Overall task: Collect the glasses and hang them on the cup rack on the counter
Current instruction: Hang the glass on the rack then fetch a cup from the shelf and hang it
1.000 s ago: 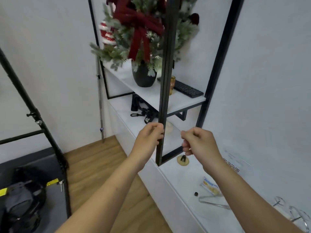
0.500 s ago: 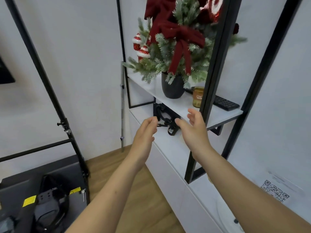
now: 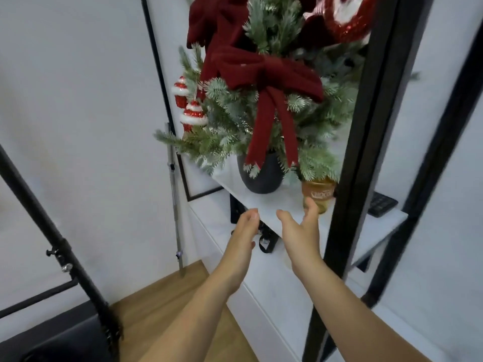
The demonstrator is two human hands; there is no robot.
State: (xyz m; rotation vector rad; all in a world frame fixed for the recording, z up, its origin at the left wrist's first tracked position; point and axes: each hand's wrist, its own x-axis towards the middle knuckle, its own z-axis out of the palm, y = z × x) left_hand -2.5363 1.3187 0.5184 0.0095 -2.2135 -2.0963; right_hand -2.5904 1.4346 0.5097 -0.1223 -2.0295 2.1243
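Both grips apart, right hand (image 3: 300, 231) beside amber glass (image 3: 319, 194), left hand (image 3: 243, 236) empty (contents unclear)

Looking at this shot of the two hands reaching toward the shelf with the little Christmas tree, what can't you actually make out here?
Head view:
- Amber glass: partly hidden by tree branches, the right hand and the black post; label blurred.
- Black keyboard-like object: mostly behind the post.
- Tree top: cut off by the upper edge.
- Black gear under the shelf: hidden by the shelf and left hand.
- Cup rack: not visible.

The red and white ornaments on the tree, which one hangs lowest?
The cupcake-shaped ornament at the tree's left edge hangs lowest. Its twin sits higher left; the big round one is at the top.
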